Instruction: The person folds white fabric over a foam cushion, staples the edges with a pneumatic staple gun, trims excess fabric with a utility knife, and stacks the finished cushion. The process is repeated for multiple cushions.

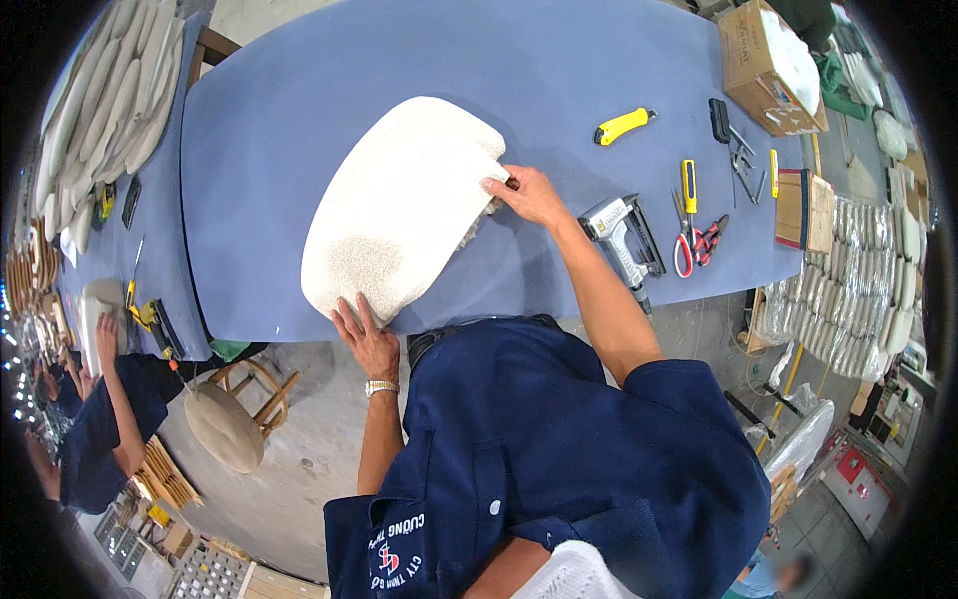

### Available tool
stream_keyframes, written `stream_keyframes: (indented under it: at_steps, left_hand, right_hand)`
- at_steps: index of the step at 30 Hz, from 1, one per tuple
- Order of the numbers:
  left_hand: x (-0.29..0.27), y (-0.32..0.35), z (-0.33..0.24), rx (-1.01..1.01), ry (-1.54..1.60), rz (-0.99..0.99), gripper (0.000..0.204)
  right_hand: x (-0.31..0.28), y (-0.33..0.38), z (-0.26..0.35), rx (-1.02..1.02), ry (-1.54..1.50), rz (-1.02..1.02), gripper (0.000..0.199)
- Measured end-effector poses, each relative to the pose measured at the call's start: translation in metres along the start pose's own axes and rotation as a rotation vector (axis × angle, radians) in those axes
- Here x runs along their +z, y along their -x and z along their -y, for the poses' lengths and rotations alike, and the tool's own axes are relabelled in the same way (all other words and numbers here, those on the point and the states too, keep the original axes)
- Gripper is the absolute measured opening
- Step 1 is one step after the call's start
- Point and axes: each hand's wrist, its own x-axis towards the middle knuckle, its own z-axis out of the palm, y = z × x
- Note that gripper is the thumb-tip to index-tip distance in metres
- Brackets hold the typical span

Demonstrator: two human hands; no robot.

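Note:
A cream fabric-covered cushion (384,190), rounded on its far side, lies on the blue work table (269,80). Loose ragged material (474,232) shows along its right edge. My right hand (529,195) pinches the cushion's fabric at a corner on that edge, thumb on top and fingers partly hidden underneath. At the near end, my left hand (369,341) rests with its fingers spread on the cushion's rim, next to a greyish patch. A staple gun (627,240) lies to the right of the cushion, closest to my right forearm.
Right of the staple gun lie red-handled scissors (684,245), red-and-black pliers (711,240) and a yellow utility knife (624,127). A cardboard box (763,75) stands at the far right corner. Stacked cushions (110,90) fill the far left, where another person's arm (122,419) works at a neighbouring table.

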Motion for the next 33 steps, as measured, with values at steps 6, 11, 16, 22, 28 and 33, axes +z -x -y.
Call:
stream_keyframes:
  at_steps: [6, 11, 16, 22, 28, 33]
  left_hand:
    - [-0.004, -0.008, 0.000, 0.003, -0.041, 0.003, 0.102]
    - [-0.025, -0.015, -0.007, -0.075, 0.039, 0.114, 0.109]
    - [-0.081, -0.033, 0.006, -0.017, 0.236, 0.225, 0.103]
    - [-0.197, -0.002, 0.024, -0.053, 0.439, 0.739, 0.093]
    - [-0.190, -0.064, -0.064, 0.212, 0.341, 0.896, 0.097]
    - [-0.105, -0.116, -0.186, 0.539, 0.190, 0.586, 0.096]
  right_hand:
    - [0.018, -0.006, -0.007, -0.099, -0.100, -0.212, 0.037]
    - [0.063, -0.017, -0.017, -0.046, -0.977, -0.365, 0.036]
    - [0.055, 0.011, 0.000, -0.037, -1.006, -0.302, 0.030]
    - [0.041, 0.142, 0.066, -0.230, -0.376, -0.477, 0.035]
    - [0.040, 0.175, 0.071, -0.115, -0.228, -0.428, 0.036]
    - [0.030, 0.164, 0.074, -0.122, -0.217, -0.410, 0.036]
